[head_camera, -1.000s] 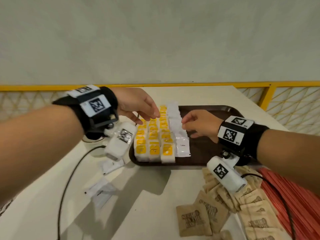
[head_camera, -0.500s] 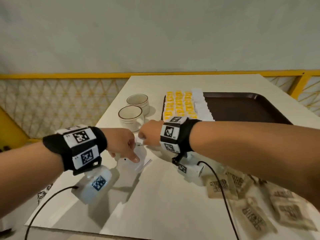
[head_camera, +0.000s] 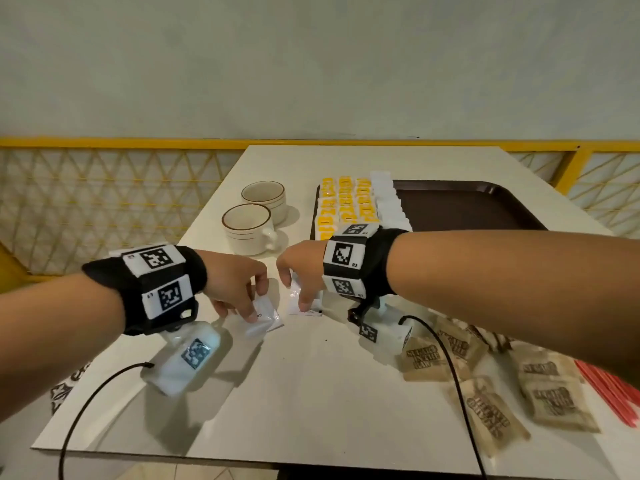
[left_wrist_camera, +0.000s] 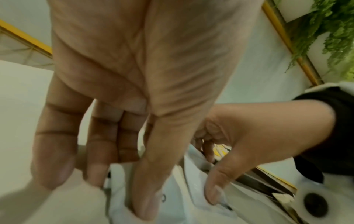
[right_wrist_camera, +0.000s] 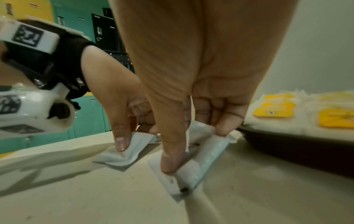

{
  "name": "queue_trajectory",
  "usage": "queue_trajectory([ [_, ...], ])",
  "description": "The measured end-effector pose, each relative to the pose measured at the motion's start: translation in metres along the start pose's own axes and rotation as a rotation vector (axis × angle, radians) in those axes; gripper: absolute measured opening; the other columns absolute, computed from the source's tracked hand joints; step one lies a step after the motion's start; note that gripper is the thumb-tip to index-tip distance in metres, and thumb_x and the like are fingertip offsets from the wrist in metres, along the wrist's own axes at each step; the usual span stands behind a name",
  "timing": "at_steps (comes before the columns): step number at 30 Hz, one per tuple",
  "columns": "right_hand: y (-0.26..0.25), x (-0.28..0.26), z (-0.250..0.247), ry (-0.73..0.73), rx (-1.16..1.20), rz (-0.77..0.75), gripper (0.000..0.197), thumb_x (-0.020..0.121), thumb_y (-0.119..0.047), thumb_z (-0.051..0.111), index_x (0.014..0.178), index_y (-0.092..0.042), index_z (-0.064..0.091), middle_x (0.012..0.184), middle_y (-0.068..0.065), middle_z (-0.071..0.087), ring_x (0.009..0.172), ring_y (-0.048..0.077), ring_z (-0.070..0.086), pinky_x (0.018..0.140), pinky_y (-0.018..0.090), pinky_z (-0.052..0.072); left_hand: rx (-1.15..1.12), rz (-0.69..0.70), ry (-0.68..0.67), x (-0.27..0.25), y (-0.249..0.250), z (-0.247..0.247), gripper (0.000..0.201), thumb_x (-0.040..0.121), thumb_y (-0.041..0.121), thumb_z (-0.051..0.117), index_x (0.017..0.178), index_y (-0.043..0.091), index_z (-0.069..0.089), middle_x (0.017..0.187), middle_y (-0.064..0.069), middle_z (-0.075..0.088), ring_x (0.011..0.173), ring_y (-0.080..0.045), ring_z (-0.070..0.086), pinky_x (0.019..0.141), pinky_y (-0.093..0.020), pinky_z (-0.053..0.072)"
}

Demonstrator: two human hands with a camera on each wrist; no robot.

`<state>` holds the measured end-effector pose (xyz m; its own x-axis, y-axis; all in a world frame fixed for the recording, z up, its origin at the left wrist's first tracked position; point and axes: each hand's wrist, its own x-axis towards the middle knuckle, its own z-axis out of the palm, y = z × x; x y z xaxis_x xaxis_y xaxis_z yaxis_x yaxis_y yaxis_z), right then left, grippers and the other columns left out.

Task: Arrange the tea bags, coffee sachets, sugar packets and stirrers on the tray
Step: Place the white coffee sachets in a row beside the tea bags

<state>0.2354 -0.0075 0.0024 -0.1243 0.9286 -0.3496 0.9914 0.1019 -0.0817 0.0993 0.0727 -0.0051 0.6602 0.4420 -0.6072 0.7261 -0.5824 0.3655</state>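
Note:
Two loose white sachets lie on the table in front of the cups. My left hand (head_camera: 242,306) pinches the left white sachet (head_camera: 268,318) between thumb and fingers; the left wrist view shows the thumb pressed on that sachet (left_wrist_camera: 118,197). My right hand (head_camera: 298,292) pinches the right white sachet (head_camera: 304,304), and its far end is lifted off the table in the right wrist view (right_wrist_camera: 201,163). The dark brown tray (head_camera: 467,206) holds rows of yellow tea bags (head_camera: 343,202) and one row of white sachets (head_camera: 388,202).
Two cream cups (head_camera: 249,226) stand left of the tray, just beyond my hands. Several brown sugar packets (head_camera: 485,410) lie scattered at the near right, with red stirrers (head_camera: 616,396) at the right edge. A yellow railing (head_camera: 104,143) runs behind the table.
Both hands have left the tray and come down to the table in front of the cups, each taking hold of a loose white sachet. The head view has swung left.

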Motion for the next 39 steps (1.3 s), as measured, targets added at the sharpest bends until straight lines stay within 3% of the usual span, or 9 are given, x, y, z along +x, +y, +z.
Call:
queue_trajectory([
  [2,0.002,-0.013,-0.008,0.067,0.043,-0.022,0.044,0.080,-0.018,0.074,0.119,-0.006,0.058,0.100,0.000,0.047,0.091,0.019,0.048,0.047,0.012,0.033,-0.021,0.041,-0.062,-0.002,0.001,-0.001,0.029,0.082,0.008,0.071,0.104,0.020,0.055,0.075,0.001,0.052,0.061,-0.009,0.056,0.064,-0.023,0.052],
  [4,0.015,-0.031,-0.019,0.186,0.125,0.019,0.033,0.081,-0.015,0.072,0.112,-0.011,0.060,0.100,-0.004,0.047,0.092,0.015,0.048,0.059,0.017,0.038,-0.035,0.096,-0.078,-0.007,0.007,-0.003,0.020,0.085,0.008,0.068,0.100,0.019,0.060,0.074,0.000,0.054,0.061,-0.009,0.058,0.064,-0.021,0.052],
  [7,0.048,-0.068,-0.029,0.325,0.446,0.093,0.018,0.082,-0.008,0.067,0.096,-0.016,0.059,0.098,0.001,0.051,0.087,0.022,0.057,0.068,0.037,0.057,-0.225,0.212,0.011,-0.011,0.020,-0.009,0.012,0.083,0.009,0.070,0.089,0.007,0.060,0.077,-0.006,0.065,0.066,-0.013,0.064,0.061,-0.021,0.053],
  [10,0.077,-0.109,-0.028,0.382,0.793,0.200,0.018,0.088,0.000,0.059,0.100,-0.012,0.053,0.098,0.010,0.047,0.079,0.023,0.057,0.064,0.051,0.059,-0.446,0.302,0.139,-0.005,0.037,-0.015,0.047,0.069,0.033,0.081,0.091,-0.003,0.061,0.080,-0.007,0.067,0.073,-0.014,0.064,0.064,-0.021,0.054],
  [17,0.121,-0.161,-0.007,0.514,1.058,0.303,0.021,0.083,0.004,0.067,0.101,-0.004,0.059,0.090,0.014,0.058,0.064,0.011,0.059,0.055,0.018,0.053,-0.619,0.353,0.325,0.032,0.095,-0.007,0.028,0.094,0.017,0.058,0.069,0.007,0.048,0.068,-0.008,0.044,0.052,-0.008,0.053,0.047,-0.014,0.041],
  [24,0.136,-0.157,0.004,0.608,1.285,0.259,0.013,0.086,0.006,0.061,0.090,-0.005,0.056,0.083,0.014,0.062,0.071,0.016,0.059,0.061,0.020,0.054,-0.715,0.415,0.293,0.063,0.151,0.005,0.015,0.088,0.008,0.064,0.074,0.005,0.060,0.066,-0.006,0.054,0.058,-0.013,0.053,0.048,-0.016,0.045],
  [28,0.146,-0.152,0.009,0.621,1.231,0.326,0.013,0.085,0.006,0.063,0.088,-0.005,0.058,0.090,0.021,0.058,0.075,0.020,0.058,0.058,0.017,0.055,-0.693,0.435,0.285,0.068,0.163,0.008,0.012,0.087,0.004,0.064,0.098,-0.001,0.067,0.077,-0.010,0.063,0.062,-0.013,0.056,0.057,-0.020,0.050],
  [32,0.154,-0.150,0.010,0.572,1.153,0.366,0.014,0.083,0.006,0.065,0.090,-0.005,0.061,0.089,0.018,0.064,0.073,0.017,0.062,0.058,0.017,0.055,-0.568,0.464,0.377,0.070,0.172,-0.004,0.006,0.086,0.008,0.068,0.088,0.013,0.067,0.071,0.001,0.063,0.063,-0.007,0.060,0.060,-0.019,0.052],
  [39,0.179,-0.159,0.013,0.567,1.118,0.516,0.022,0.083,0.010,0.064,0.099,-0.005,0.059,0.089,0.015,0.066,0.075,0.021,0.068,0.059,0.022,0.058,-0.287,0.367,0.400,0.088,0.178,-0.010,0.005,0.086,0.007,0.067,0.086,0.005,0.071,0.067,-0.004,0.062,0.058,-0.012,0.057,0.068,-0.029,0.055],
])
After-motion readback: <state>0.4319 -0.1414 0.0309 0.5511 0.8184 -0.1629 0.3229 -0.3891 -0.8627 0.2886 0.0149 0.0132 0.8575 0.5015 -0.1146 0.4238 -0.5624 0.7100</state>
